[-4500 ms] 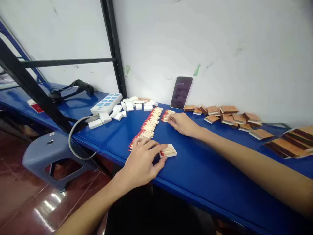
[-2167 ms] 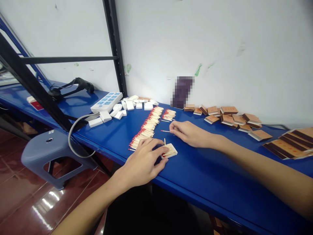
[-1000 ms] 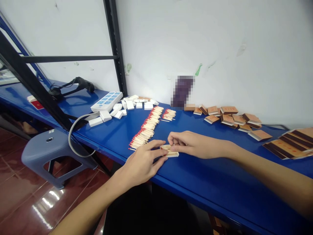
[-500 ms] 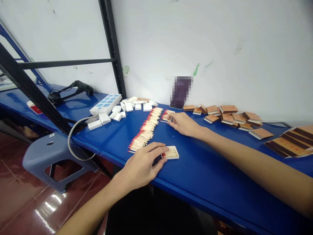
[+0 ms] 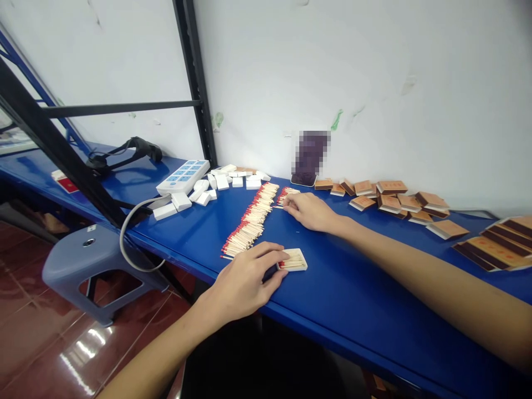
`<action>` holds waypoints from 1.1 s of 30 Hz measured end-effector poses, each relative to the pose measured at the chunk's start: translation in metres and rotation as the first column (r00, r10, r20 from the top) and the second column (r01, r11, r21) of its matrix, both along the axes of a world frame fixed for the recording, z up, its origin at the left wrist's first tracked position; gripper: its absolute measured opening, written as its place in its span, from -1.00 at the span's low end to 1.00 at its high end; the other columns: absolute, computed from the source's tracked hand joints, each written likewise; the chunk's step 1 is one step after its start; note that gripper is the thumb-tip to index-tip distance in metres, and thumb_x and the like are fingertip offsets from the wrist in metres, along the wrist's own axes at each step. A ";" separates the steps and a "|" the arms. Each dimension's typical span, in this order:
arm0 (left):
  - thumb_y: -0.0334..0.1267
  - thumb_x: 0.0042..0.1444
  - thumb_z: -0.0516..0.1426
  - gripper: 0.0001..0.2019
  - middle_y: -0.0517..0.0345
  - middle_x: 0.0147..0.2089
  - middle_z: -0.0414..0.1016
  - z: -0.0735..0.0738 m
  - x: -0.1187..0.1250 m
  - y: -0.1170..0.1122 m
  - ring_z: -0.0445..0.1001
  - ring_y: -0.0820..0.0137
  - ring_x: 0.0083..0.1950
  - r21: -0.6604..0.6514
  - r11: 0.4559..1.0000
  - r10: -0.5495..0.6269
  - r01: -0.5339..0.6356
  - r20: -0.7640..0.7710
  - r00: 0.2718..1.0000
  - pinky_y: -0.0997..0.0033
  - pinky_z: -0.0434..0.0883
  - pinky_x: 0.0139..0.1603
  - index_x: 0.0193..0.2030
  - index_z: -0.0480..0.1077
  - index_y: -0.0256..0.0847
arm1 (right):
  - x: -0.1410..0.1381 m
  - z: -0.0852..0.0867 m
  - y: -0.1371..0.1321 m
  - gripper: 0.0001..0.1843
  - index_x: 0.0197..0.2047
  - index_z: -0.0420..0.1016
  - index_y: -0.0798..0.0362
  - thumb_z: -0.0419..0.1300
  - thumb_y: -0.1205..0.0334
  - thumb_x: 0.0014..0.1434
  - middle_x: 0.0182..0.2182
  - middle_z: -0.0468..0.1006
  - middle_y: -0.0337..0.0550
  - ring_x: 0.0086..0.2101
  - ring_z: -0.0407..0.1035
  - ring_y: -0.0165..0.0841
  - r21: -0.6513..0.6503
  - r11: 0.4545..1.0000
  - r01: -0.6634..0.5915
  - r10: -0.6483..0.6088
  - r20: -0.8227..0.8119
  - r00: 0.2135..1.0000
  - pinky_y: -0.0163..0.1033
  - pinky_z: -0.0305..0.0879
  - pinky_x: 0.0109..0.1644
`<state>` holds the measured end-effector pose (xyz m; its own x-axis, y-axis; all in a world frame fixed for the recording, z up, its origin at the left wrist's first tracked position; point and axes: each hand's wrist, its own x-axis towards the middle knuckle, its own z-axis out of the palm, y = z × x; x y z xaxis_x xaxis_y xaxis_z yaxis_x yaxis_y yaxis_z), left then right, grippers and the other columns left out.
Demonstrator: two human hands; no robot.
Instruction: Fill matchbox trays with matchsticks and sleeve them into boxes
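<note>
One tray [image 5: 296, 259], lying left-right, holds matches, red heads toward the pinching left hand [image 5: 245, 277]; right hand [image 5: 311, 211] curls onto loose matches [image 5: 286, 195], grip unclear.

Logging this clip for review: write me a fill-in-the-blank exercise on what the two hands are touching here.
The left hand touches a small ___ cardboard tray.
The right hand rests at a small pile of red-tipped wooden ___.
The white plastic power strip lies on the ___ table.
Missing: white; matches; blue.
</note>
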<state>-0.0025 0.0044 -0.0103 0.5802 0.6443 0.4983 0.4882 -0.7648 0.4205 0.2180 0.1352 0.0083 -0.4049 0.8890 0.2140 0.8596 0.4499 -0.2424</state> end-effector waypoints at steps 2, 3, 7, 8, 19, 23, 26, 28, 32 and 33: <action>-0.30 0.28 0.12 -0.79 0.04 0.10 0.51 0.000 0.000 0.001 0.54 0.32 0.05 0.000 1.000 -0.001 0.001 0.001 1.000 0.27 0.52 0.11 0.02 0.45 -0.20 | -0.003 0.000 0.000 -0.84 -0.27 0.41 0.02 0.04 0.25 0.31 -0.32 0.54 -0.13 -0.33 0.35 -0.31 -0.003 1.000 0.000 0.000 0.002 1.000 -0.24 0.09 -0.31; -0.30 0.28 0.12 -0.79 0.04 0.10 0.52 -0.001 0.000 0.001 0.55 0.32 0.05 0.002 1.000 -0.002 0.002 0.004 1.000 0.27 0.52 0.11 0.02 0.45 -0.20 | -0.005 0.001 0.000 -0.84 -0.26 0.42 0.02 0.04 0.23 0.32 -0.31 0.54 -0.12 -0.32 0.36 -0.30 -0.007 1.000 0.003 -0.003 0.004 1.000 -0.24 0.09 -0.31; -0.30 0.26 0.14 -0.78 0.04 0.09 0.52 -0.002 0.000 0.002 0.55 0.32 0.04 0.009 1.000 0.003 -0.003 0.018 1.000 0.28 0.52 0.11 0.03 0.45 -0.20 | -0.007 0.001 -0.002 -0.83 -0.25 0.41 0.03 0.01 0.26 0.32 -0.30 0.55 -0.09 -0.30 0.37 -0.29 -0.031 0.999 0.012 -0.011 0.023 1.000 -0.24 0.10 -0.31; -0.30 0.26 0.14 -0.78 0.04 0.09 0.53 -0.002 0.000 0.002 0.55 0.32 0.04 0.008 1.000 0.007 -0.007 0.021 1.000 0.28 0.52 0.10 0.02 0.45 -0.19 | -0.007 0.002 -0.005 -0.83 -0.26 0.40 0.03 0.01 0.27 0.32 -0.31 0.55 -0.09 -0.31 0.37 -0.29 -0.039 0.999 0.003 -0.002 0.029 1.000 -0.24 0.10 -0.31; -0.31 0.23 0.15 -0.53 0.03 0.19 0.39 -0.001 0.002 -0.001 0.47 0.28 0.13 -0.071 0.993 0.097 -0.095 0.022 0.995 0.21 0.47 0.18 0.28 0.27 -0.08 | 0.015 0.027 -0.080 -0.76 -0.23 0.30 0.00 -0.12 0.17 0.40 -0.26 0.53 -0.11 -0.27 0.38 -0.26 -0.210 0.966 -0.152 0.147 -0.038 0.988 -0.19 0.19 -0.21; -0.29 0.22 0.16 -0.47 0.02 0.19 0.37 0.001 0.002 -0.001 0.47 0.28 0.12 -0.088 0.991 0.100 -0.097 0.030 0.995 0.21 0.48 0.16 0.32 0.21 -0.09 | 0.007 0.031 -0.102 -0.78 -0.22 0.29 -0.01 -0.10 0.16 0.40 -0.30 0.50 -0.17 -0.32 0.35 -0.31 -0.278 0.932 -0.234 0.231 -0.042 0.972 -0.20 0.18 -0.22; -0.32 0.23 0.14 -0.62 0.03 0.15 0.40 0.002 0.001 0.000 0.48 0.31 0.10 -0.080 0.995 0.066 -0.065 0.010 0.998 0.24 0.47 0.17 0.19 0.36 -0.13 | -0.003 0.030 -0.110 -0.79 -0.25 0.31 0.00 -0.07 0.17 0.39 -0.29 0.51 -0.16 -0.32 0.34 -0.31 -0.323 0.915 -0.243 0.246 -0.031 0.969 -0.20 0.16 -0.23; -0.33 0.24 0.12 -0.71 0.04 0.13 0.42 0.002 0.001 0.001 0.49 0.32 0.09 -0.076 0.996 0.038 -0.039 -0.008 0.999 0.25 0.47 0.18 0.09 0.45 -0.14 | -0.008 0.031 -0.112 -0.78 -0.26 0.34 0.01 -0.05 0.16 0.38 -0.31 0.52 -0.16 -0.33 0.34 -0.31 -0.332 0.915 -0.228 0.229 -0.035 0.973 -0.21 0.15 -0.25; -0.31 0.26 0.11 -0.75 0.00 0.11 0.46 0.002 0.002 0.001 0.50 0.29 0.09 -0.065 0.997 0.032 -0.032 -0.007 0.999 0.23 0.48 0.17 0.02 0.51 -0.18 | -0.010 0.036 -0.107 -0.75 -0.27 0.41 0.00 0.00 0.10 0.36 -0.45 0.48 -0.22 -0.43 0.31 -0.36 -0.358 0.908 -0.217 0.200 -0.086 0.976 -0.25 0.11 -0.34; -0.30 0.26 0.10 -0.75 -0.01 0.11 0.47 0.002 0.001 0.001 0.51 0.28 0.08 -0.063 0.997 0.038 -0.039 -0.012 0.999 0.22 0.49 0.17 0.02 0.52 -0.20 | -0.009 0.036 -0.103 -0.74 -0.27 0.42 0.00 0.00 0.10 0.36 -0.49 0.46 -0.24 -0.47 0.30 -0.37 -0.348 0.913 -0.213 0.188 -0.102 0.977 -0.26 0.11 -0.37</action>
<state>-0.0010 0.0054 -0.0086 0.5597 0.6960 0.4498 0.5215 -0.7177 0.4615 0.2088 0.0324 0.0442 -0.5786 0.8127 -0.0687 0.7371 0.4850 -0.4705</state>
